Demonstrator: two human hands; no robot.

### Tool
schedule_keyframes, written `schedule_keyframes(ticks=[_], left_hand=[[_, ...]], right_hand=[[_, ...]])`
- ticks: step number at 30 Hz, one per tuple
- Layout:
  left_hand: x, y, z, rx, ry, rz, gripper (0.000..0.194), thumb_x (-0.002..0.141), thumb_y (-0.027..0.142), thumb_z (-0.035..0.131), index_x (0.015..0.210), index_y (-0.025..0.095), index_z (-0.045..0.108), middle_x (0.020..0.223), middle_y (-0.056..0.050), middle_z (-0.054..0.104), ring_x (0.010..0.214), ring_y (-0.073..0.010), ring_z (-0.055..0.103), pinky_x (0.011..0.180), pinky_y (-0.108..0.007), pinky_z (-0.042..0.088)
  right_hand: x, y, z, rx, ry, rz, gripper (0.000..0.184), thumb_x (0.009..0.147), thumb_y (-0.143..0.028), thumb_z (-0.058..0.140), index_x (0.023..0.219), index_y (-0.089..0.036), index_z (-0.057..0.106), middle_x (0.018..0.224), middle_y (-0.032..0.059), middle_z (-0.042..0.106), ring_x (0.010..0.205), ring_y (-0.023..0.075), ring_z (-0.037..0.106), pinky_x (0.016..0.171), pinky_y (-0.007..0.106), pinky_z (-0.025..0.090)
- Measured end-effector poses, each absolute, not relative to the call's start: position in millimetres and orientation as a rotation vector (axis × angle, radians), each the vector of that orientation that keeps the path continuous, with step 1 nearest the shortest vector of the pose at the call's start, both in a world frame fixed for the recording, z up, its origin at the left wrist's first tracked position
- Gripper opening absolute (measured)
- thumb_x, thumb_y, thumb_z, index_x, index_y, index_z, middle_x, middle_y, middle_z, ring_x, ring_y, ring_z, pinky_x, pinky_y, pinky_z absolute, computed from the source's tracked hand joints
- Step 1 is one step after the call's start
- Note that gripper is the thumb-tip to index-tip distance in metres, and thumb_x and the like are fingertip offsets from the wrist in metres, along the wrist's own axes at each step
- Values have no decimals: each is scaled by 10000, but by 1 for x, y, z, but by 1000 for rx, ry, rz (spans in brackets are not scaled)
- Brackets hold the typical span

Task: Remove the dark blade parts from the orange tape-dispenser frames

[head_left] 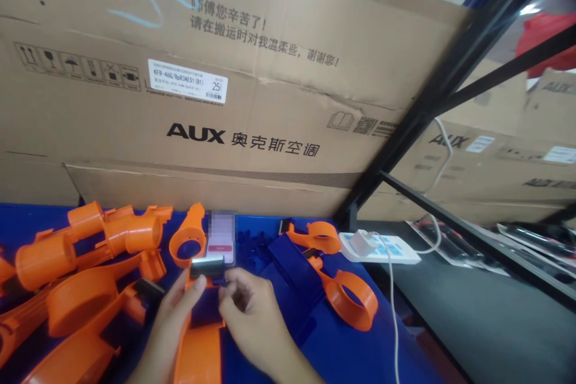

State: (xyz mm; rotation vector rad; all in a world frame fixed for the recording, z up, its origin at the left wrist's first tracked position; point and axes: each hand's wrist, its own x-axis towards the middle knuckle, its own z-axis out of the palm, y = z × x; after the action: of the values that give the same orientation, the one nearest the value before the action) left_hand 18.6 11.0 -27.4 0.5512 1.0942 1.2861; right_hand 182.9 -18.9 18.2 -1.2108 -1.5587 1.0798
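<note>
My left hand (173, 315) and my right hand (252, 312) meet over an orange plastic housing (198, 351) at the bottom middle of the blue table (342, 348). Both pinch a small dark ribbed part (207, 266) at the housing's top end. The left fingers close on its left side, the right fingertips press its right side. A phone (222, 237) with a lit screen stands just behind the part.
Several orange plastic housings (90, 264) lie piled at the left. Orange ring pieces (351, 297) and a dark blue block (290, 261) lie to the right. A white power strip (378, 248) with a cable sits by a black rack post (405, 126). Large cardboard boxes (202, 90) stand behind.
</note>
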Motion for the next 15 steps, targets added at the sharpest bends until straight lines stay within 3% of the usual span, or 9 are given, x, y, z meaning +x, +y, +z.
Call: schedule_keyframes(ticks=[5, 10, 15], left_hand=[[33, -14, -8, 632, 1121, 1386, 603, 565, 605, 937, 1021, 224, 837, 1079, -77, 848, 1285, -395, 665, 1137, -465, 502], [36, -18, -3, 651, 1098, 1421, 553, 629, 571, 921, 1036, 206, 830, 1089, -84, 846, 1285, -380, 667, 1091, -415, 536], [33, -16, -2, 601, 1082, 1410, 504, 636, 463, 945, 1036, 184, 819, 1006, -89, 853, 1226, -391, 703, 1087, -462, 538]], right_hand=[[183, -21, 20, -1219, -1599, 1062, 260, 883, -177, 552, 647, -219, 450, 574, -65, 484, 561, 105, 446, 555, 227, 327], [184, -20, 22, -1233, -1640, 1061, 268, 846, -125, 535, 617, -215, 429, 567, -66, 454, 549, 100, 418, 535, 222, 298], [184, -22, 21, -1222, -1630, 1172, 265, 926, -194, 504, 666, -222, 459, 587, -52, 485, 539, 116, 472, 511, 217, 327]])
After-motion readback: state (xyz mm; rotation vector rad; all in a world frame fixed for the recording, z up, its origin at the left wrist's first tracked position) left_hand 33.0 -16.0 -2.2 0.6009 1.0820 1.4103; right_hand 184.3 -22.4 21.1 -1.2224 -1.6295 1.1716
